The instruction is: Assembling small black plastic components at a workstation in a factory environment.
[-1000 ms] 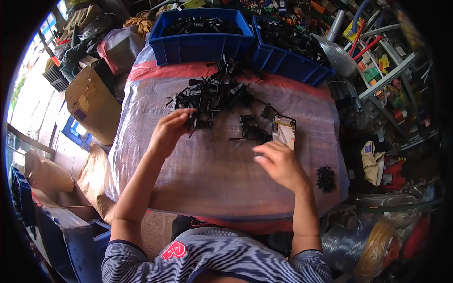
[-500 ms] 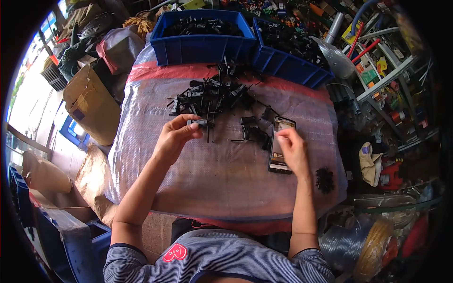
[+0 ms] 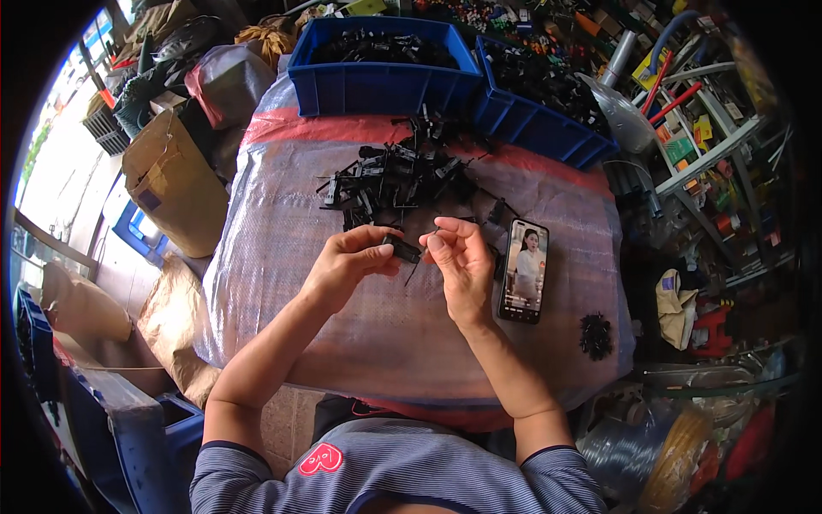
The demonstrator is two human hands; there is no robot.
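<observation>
My left hand [image 3: 341,262] pinches a small black plastic part [image 3: 402,249] between thumb and fingers, with a thin dark stem pointing down from it. Just to its right, my right hand [image 3: 467,267] is closed in a pinch, thumb against forefinger. A tiny dark bit shows at those fingertips, too small to name. Beyond both hands lies a loose heap of black plastic parts [image 3: 398,176] with thin rods. Beside my right hand a phone [image 3: 524,270] rests on the sheet, its screen lit with a picture of a person.
Two blue bins [image 3: 385,88] [image 3: 544,128] full of black parts stand at the far edge of the sheet-covered work surface [image 3: 342,343]. A small pile of black bits [image 3: 595,336] lies at the right. A brown paper sack [image 3: 175,184] stands to the left, a metal rack [image 3: 711,154] to the right.
My right hand has left the phone and come left, close to the left hand. The left hand has shifted slightly right and nearer with its part. The phone's screen shows a different picture.
</observation>
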